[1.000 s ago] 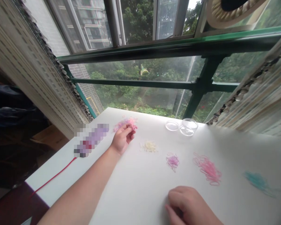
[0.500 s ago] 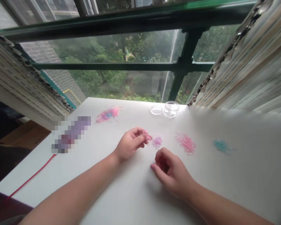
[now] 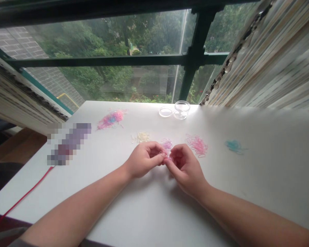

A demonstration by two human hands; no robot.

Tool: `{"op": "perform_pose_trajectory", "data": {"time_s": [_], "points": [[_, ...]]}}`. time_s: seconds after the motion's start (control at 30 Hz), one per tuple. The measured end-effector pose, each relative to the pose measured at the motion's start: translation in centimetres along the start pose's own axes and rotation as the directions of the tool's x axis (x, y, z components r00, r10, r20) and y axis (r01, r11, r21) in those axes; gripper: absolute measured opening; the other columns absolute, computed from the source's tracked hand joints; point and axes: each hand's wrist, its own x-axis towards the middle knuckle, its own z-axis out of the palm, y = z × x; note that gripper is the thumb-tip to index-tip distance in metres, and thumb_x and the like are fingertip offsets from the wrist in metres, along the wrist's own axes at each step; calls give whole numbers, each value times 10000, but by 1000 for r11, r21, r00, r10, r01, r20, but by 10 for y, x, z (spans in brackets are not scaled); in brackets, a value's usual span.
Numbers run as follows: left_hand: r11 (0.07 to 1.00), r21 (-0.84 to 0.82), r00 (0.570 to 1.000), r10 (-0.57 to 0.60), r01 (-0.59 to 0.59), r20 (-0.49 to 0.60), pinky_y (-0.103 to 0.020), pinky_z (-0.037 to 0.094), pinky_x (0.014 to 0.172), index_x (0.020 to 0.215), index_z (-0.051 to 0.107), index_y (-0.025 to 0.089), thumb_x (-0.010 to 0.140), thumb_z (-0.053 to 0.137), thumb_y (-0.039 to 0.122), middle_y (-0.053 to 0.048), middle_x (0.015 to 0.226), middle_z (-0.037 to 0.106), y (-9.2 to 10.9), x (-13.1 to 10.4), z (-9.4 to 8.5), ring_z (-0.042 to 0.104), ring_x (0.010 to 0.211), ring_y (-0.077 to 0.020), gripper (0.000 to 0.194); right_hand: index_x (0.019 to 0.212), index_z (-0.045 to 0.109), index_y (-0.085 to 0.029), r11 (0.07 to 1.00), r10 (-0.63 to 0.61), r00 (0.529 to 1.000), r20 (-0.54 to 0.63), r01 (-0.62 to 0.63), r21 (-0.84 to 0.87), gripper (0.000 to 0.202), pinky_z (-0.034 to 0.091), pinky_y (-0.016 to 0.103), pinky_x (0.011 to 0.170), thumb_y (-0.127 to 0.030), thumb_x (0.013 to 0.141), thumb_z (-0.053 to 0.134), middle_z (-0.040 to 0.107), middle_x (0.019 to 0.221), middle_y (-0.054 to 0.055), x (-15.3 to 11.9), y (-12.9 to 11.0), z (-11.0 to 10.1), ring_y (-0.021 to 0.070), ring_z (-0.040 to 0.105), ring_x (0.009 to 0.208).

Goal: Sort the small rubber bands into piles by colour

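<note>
Pinched between the thumb and fingers of my left hand (image 3: 144,159) are small pink bands (image 3: 164,153). My right hand (image 3: 187,168) meets it at the fingertips, its fingers closed on the same spot; what they grip is too small to make out. Just behind the fingertips lies a little pile of purple bands (image 3: 167,143). A cream pile (image 3: 142,137) sits behind my left hand, and a pink pile (image 3: 197,145) is behind and right of my right hand.
On the white table (image 3: 134,212) are a teal pile (image 3: 235,146) at the right, a mixed pink pile (image 3: 112,119) at the back left, and clear round containers (image 3: 181,109) at the back. A blurred purple object (image 3: 72,142) with a red cord (image 3: 27,193) lies left.
My two hands have come together at the fingertips, the right one moving up to the left. The view has tilted down, and the cream pile now shows behind my left hand.
</note>
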Motion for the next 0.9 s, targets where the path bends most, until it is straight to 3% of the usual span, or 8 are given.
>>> {"op": "perform_pose_trajectory", "data": {"time_s": [0.2, 0.33, 0.5, 0.67, 0.83, 0.9], "points": [[997, 55, 997, -55, 52, 58, -217, 456, 562, 720, 615, 132, 702, 623, 192, -24, 651, 614, 0, 0, 0, 574, 599, -119, 63, 1105, 488, -229, 962, -192, 981, 29, 194, -191, 341, 442, 267, 616, -179, 779, 575, 486, 827, 7, 1, -4, -5, 106, 463, 635], [978, 201, 990, -71, 46, 118, -189, 407, 518, 685, 623, 137, 677, 617, 184, 3, 605, 602, 2, -1, -1, 545, 567, -101, 48, 1018, 603, -240, 923, -280, 955, 102, 297, -246, 236, 442, 283, 632, -176, 798, 548, 489, 825, 23, 4, -7, -9, 126, 482, 674], [964, 260, 981, -100, 54, 167, -177, 390, 499, 671, 627, 145, 668, 596, 169, 7, 610, 636, 3, -3, -3, 557, 560, -99, 39, 825, 609, -210, 927, -250, 952, 176, 288, -242, 117, 426, 266, 605, -147, 812, 512, 513, 757, 20, 6, -8, -10, 131, 499, 670], [985, 111, 959, -156, 133, 235, -208, 461, 566, 701, 630, 131, 672, 615, 181, -37, 677, 681, 1, -1, -4, 628, 638, -140, 60, 753, 532, -194, 939, -246, 948, 203, 285, -192, 102, 425, 275, 631, -149, 827, 478, 538, 728, 20, 7, -10, -9, 139, 497, 675], [983, 20, 951, -179, 180, 253, -214, 480, 562, 728, 633, 119, 686, 630, 189, -61, 659, 678, -3, 2, -11, 656, 651, -160, 81, 772, 534, -188, 969, -173, 982, 73, 183, -168, 94, 419, 270, 618, -205, 848, 482, 544, 717, 16, 8, -8, -8, 134, 501, 653], [980, 32, 932, -196, 195, 306, -201, 471, 540, 726, 638, 126, 690, 632, 191, -59, 658, 682, -3, 1, -17, 663, 664, -163, 75, 779, 540, -184, 974, -143, 989, 31, 147, -175, 99, 419, 265, 607, -227, 851, 488, 551, 709, 18, 10, -9, -9, 135, 507, 649]]}}
